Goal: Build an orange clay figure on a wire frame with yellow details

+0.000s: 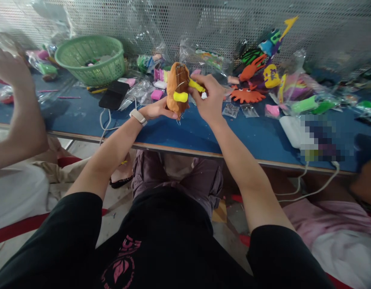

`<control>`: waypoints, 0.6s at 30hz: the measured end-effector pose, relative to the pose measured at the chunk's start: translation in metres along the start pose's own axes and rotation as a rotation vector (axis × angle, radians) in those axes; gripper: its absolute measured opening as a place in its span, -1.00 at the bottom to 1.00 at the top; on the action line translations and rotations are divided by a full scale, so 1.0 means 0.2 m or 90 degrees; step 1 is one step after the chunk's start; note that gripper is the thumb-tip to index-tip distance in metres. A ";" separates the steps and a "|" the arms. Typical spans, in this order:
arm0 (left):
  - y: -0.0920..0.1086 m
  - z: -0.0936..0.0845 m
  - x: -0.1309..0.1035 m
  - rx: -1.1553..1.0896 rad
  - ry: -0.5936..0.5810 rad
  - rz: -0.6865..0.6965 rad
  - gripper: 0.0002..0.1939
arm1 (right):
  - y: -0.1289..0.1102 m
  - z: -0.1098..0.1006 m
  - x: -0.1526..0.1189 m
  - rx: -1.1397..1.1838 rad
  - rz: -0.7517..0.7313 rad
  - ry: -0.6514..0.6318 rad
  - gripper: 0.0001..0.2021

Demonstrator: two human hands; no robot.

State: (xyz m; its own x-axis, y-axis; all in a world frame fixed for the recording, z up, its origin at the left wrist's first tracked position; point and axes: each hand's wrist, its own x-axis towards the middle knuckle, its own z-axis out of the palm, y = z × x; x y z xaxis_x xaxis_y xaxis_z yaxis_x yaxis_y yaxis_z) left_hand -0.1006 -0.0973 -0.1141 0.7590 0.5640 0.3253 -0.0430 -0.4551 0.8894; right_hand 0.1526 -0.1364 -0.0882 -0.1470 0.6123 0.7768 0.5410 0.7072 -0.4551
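Observation:
An orange-and-brown modelling clay figure (173,84) is held above the table's front part, with thin wire-like strands showing on it. My left hand (159,109) is closed around its lower left side. A yellow clay strip (181,97) crosses the figure's front. My right hand (211,96) pinches a yellow clay piece (196,85) whose other end meets the figure's right side; whether it is stuck on I cannot tell. Behind my left hand lies a pink clay block (157,94). Small clear packets (230,110) lie right of my right hand.
A green basket (92,76) and a black phone (114,95) with a cable stand to the left. Crab-like orange clay (248,94) and a white device (290,130) with cables are to the right. A neighbour's arm (23,108) rests at far left.

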 end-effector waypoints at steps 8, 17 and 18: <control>0.00 0.00 -0.01 -0.037 0.011 -0.024 -0.05 | 0.05 -0.02 0.01 -0.007 0.005 0.000 -0.37; -0.02 -0.02 0.01 0.030 0.000 -0.019 -0.13 | 0.00 -0.01 0.01 -0.013 -0.002 -0.040 -0.28; -0.02 -0.01 0.01 0.034 0.000 -0.022 -0.11 | -0.01 -0.01 0.01 -0.013 -0.002 -0.049 -0.28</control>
State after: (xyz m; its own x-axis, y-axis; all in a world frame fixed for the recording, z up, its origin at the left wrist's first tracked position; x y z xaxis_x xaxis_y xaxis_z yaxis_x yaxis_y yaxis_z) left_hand -0.1012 -0.0931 -0.1167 0.7598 0.5796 0.2946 0.0180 -0.4716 0.8816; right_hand 0.1527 -0.1371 -0.0851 -0.2113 0.6359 0.7423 0.5573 0.7023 -0.4430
